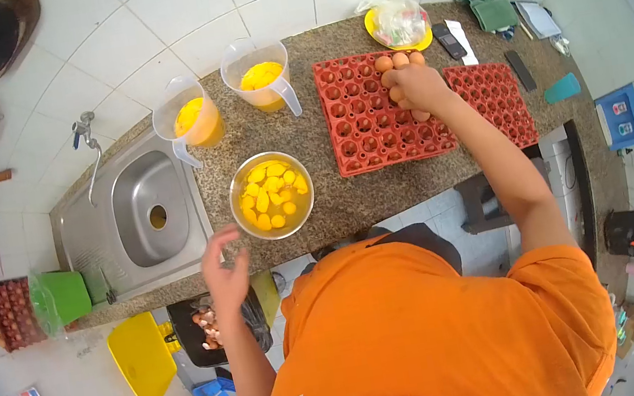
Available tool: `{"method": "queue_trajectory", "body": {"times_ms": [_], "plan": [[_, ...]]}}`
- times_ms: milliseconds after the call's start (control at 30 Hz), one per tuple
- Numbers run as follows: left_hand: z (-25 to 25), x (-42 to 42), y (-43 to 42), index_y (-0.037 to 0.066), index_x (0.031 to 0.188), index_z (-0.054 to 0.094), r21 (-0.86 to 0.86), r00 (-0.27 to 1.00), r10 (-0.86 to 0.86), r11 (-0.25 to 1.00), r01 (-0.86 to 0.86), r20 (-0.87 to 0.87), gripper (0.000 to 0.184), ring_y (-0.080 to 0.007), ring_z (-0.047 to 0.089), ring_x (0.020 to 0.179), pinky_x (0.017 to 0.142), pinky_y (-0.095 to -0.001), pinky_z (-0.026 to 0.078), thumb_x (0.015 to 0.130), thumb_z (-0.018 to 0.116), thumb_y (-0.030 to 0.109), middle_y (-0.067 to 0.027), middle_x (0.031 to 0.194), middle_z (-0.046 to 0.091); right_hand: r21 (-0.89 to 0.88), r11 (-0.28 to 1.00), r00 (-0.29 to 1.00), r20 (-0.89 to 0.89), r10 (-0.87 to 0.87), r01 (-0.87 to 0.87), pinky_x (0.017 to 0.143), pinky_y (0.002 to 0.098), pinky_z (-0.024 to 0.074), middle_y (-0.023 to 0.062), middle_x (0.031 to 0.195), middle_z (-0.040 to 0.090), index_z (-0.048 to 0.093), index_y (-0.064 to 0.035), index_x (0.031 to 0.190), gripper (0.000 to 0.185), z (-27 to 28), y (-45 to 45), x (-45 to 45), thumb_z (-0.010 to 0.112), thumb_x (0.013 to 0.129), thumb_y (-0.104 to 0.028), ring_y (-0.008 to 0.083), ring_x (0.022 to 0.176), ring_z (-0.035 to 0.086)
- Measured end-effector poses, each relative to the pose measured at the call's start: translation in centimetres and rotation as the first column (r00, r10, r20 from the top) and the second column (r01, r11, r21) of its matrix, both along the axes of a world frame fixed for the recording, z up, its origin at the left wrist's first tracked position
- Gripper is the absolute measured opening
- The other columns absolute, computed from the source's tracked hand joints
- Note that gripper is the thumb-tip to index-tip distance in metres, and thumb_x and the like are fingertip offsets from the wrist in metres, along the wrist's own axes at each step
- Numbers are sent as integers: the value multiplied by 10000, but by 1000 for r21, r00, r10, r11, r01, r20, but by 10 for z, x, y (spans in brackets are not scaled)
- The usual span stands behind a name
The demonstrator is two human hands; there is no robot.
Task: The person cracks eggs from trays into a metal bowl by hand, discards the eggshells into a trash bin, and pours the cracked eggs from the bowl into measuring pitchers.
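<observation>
My right hand (417,89) reaches down over a red egg tray (356,131), its fingers curled round a brown egg (396,93). More brown eggs (400,60) sit in the tray's cups just beyond the fingers, and one shows below the palm. My left hand (225,271) is empty, fingers apart, at the counter's front edge beside a steel bowl (240,224). Many whole yolks (274,196) float in that bowl. Behind it stand two clear plastic jugs, a left jug (173,105) and a right jug (235,63), both partly filled with cracked eggs.
A steel sink (123,219) with a tap lies left. Below the counter, a black bin (191,340) holds eggshells. A second red tray (495,102), a yellow plate (425,42) with a plastic bag, a phone (449,40) and a teal cup (561,88) are at right.
</observation>
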State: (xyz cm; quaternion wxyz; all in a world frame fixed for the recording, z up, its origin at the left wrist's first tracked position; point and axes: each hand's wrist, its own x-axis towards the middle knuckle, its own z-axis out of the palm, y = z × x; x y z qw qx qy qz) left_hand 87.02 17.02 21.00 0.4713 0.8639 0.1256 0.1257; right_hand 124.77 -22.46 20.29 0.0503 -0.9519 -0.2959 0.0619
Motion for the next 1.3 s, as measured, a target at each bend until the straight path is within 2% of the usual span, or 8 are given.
{"method": "queue_trajectory", "body": {"times_ms": [200, 467, 600, 800, 900, 933, 1033, 1300], "plan": [[-6, 72, -92, 78, 1543, 427, -929, 963, -221, 364, -65, -154, 551, -257, 655, 1222, 998, -391, 569, 1045, 654, 144, -138, 1402, 606, 607, 625, 702, -151, 696, -490, 841, 457, 557, 122, 1093, 724, 739, -84, 1078, 367, 39, 87, -98, 845, 753, -219, 332, 998, 712], [-56, 74, -61, 8, 1398, 518, -980, 993, -19, 167, -109, -114, 400, -217, 629, 1067, 927, -348, 559, 1125, 526, 301, -128, 1246, 621, 919, 395, 878, -173, 446, -19, 889, 368, 470, 143, 1065, 528, 495, -51, 1073, 331, -2, 163, -176, 746, 864, -105, 322, 973, 561], [-45, 79, -60, 44, 1429, 507, -999, 997, 75, 35, -36, -33, 570, -232, 603, 1242, 1047, -411, 508, 1137, 368, 513, -127, 1392, 594, 841, 310, 875, 332, 353, -444, 894, 457, 485, 181, 1048, 534, 522, -24, 1120, 290, 1, 198, -198, 637, 856, 10, 415, 1018, 559], [-63, 72, -53, 51, 1526, 387, -999, 999, 12, -18, -49, -49, 537, -224, 619, 1233, 1023, -382, 521, 1130, 461, 407, -131, 1465, 567, 933, 359, 929, -136, 346, 3, 886, 416, 495, 140, 1030, 549, 565, -33, 1098, 210, -59, 225, -196, 661, 914, -65, 298, 967, 587], [-75, 69, -45, 59, 1577, 289, -751, 971, -19, 638, -171, -237, 593, -217, 668, 1116, 939, -311, 547, 1067, 575, 158, -150, 1429, 580, 714, 510, 496, -701, 513, 480, 882, 390, 521, 113, 992, 570, 600, -41, 1187, 329, -49, 215, -176, 738, 901, -126, 277, 884, 620], [-72, 73, -40, 64, 1606, 207, -758, 969, -48, 633, -158, -243, 741, -180, 681, 1013, 874, -263, 552, 981, 595, -24, -160, 1382, 591, 814, 577, 743, -426, 517, 65, 858, 388, 545, 108, 980, 647, 651, -72, 1228, 380, -50, 210, -170, 785, 883, -157, 265, 818, 663], [-63, 74, -32, 70, 1622, 172, -568, 952, -235, 819, 84, -198, 735, -189, 643, 1154, 990, -324, 516, 1006, 569, 6, -149, 1419, 561, 819, 514, 549, -314, 774, -256, 846, 393, 560, 131, 1013, 726, 701, -81, 1216, 357, -51, 203, -156, 777, 872, -142, 283, 848, 717], [-83, 97, -11, 57, 1602, 243, -266, 913, -393, 896, 355, -106, 773, -289, 552, 1361, 1147, -399, 439, 922, 592, -59, -185, 1457, 539, 751, 533, 724, -108, 681, -389, 855, 479, 571, 159, 1051, 742, 740, -124, 1110, 289, -72, 206, -154, 717, 824, -95, 379, 973, 713]]}}
